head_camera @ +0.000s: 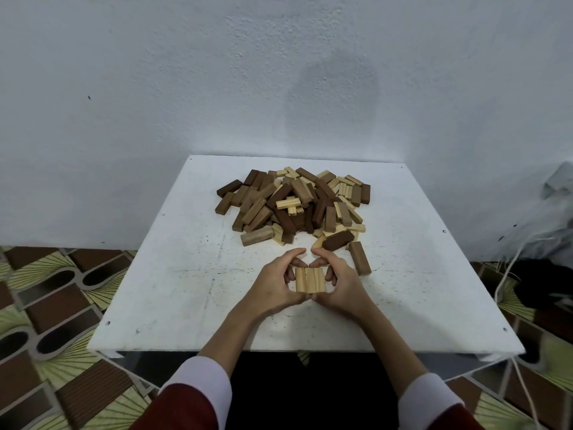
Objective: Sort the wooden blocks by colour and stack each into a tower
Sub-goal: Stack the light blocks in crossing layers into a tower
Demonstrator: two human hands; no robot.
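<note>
A loose heap of wooden blocks (294, 203) lies toward the far edge of the white worktop (161, 274), dark brown, mid-brown and pale pine pieces jumbled together, some flat, some tilted across one another. At the heap's near side, a mid-brown block (257, 237) and a dark brown block (338, 240) lie flat. Just right of them, a brown block (360, 258) lies alone, its long side running toward the near edge. Nearer the front edge, around the middle, three pale blocks (310, 280) lie flat side by side, touching, long sides running front to back.
</note>
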